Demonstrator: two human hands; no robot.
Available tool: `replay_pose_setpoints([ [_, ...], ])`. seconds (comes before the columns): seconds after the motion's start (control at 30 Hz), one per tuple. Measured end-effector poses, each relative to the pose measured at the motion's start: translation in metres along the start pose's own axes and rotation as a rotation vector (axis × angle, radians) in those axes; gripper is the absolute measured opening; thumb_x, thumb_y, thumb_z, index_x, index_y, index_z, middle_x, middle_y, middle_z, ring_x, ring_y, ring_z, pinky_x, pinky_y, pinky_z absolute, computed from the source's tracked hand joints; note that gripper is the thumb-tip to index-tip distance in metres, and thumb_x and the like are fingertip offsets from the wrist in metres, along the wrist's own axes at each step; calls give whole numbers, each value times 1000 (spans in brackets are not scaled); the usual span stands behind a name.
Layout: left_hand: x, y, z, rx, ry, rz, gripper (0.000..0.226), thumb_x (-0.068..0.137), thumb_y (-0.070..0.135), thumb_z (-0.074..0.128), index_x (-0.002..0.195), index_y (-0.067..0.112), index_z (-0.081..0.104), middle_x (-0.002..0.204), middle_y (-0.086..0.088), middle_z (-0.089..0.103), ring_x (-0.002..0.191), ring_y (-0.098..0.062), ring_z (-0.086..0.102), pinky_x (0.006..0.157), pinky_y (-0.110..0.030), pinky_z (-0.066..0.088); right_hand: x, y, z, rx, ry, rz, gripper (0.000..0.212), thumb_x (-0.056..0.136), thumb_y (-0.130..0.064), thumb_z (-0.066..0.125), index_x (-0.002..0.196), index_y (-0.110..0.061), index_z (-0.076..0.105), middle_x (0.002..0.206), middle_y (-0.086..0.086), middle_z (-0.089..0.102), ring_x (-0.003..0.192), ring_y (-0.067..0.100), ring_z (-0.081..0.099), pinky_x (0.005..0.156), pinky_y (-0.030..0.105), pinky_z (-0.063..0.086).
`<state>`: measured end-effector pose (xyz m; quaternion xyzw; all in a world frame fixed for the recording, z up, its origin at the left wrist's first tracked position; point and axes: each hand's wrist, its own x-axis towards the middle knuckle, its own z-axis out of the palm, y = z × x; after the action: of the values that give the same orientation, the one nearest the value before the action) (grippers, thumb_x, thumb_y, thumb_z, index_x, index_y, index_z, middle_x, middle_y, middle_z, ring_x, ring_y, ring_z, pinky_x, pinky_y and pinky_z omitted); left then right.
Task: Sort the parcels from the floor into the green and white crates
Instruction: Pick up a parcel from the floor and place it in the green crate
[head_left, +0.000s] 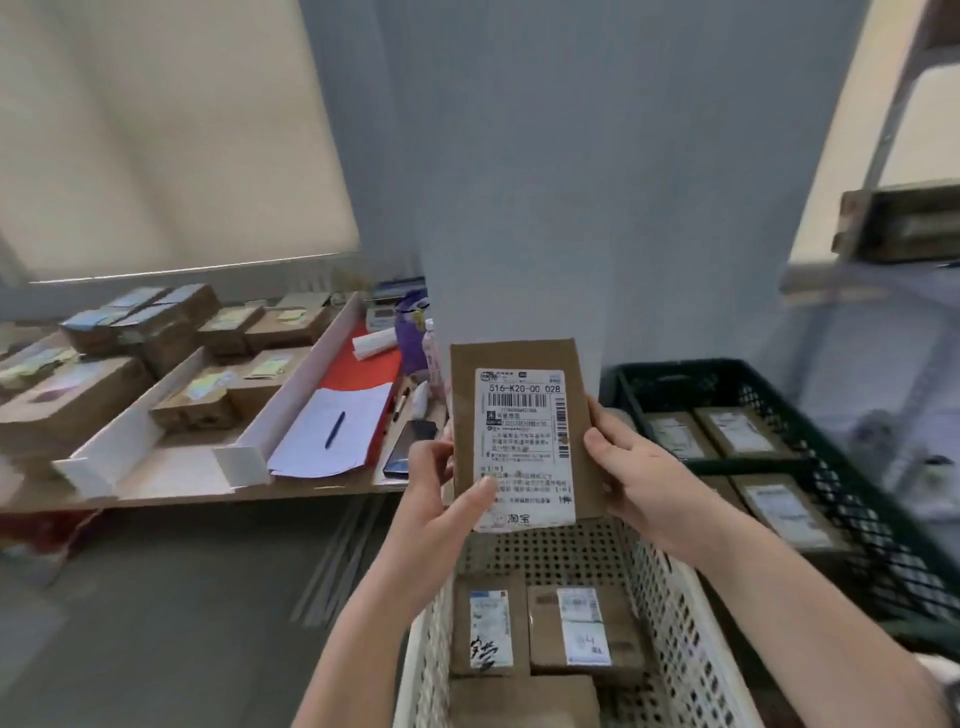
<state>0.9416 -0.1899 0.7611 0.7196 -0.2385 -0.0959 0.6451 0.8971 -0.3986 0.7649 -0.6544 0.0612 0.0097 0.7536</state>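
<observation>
I hold a flat brown cardboard parcel (524, 364) upright in front of me, its white shipping label facing me. My left hand (441, 493) grips its lower left edge, thumb across the label. My right hand (634, 467) grips its right edge. The parcel hangs above the white perforated crate (670, 597), which holds several labelled parcels (582, 629). To the right stands the dark green crate (857, 483) with several labelled parcels (737, 431) inside.
A low table (187, 467) at left carries white dividers, many brown boxes (78, 395), papers with a blue pen (335, 428), a red sheet and a dark phone (408, 447). A grey pillar rises behind the crates. Shelving (893, 228) stands at far right.
</observation>
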Motion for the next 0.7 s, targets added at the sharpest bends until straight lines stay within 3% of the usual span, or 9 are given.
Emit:
replay_pose_setpoints([
  [0.23,40,-31,33,-4,-133,-51,25,92,27,59,109,32,41,108,15,66,98,-1,65,73,-17,54,-3,17,-36,-14,164,32,41,99,-34,40,91,-72,52,112,-26,66,103,0,64,85,28,54],
  [0.37,57,-43,64,-14,-174,-75,24,92,28,59,108,31,42,107,20,66,94,8,63,69,-6,49,-5,19,-68,-28,245,68,42,98,-34,42,89,-74,52,113,-27,65,114,7,59,99,36,47],
  [0.57,75,-51,112,-8,-244,-137,23,93,30,57,109,31,40,118,15,60,96,10,60,69,-2,46,-8,26,-119,-36,254,109,41,100,-35,38,98,-74,48,117,-26,64,109,3,61,94,34,49],
  [0.7,80,-61,133,8,-184,-162,23,93,27,57,109,29,40,118,12,61,98,5,62,73,-8,50,2,37,-144,-25,238,137,40,99,-34,40,108,-73,41,117,-26,64,112,5,60,97,36,47],
])
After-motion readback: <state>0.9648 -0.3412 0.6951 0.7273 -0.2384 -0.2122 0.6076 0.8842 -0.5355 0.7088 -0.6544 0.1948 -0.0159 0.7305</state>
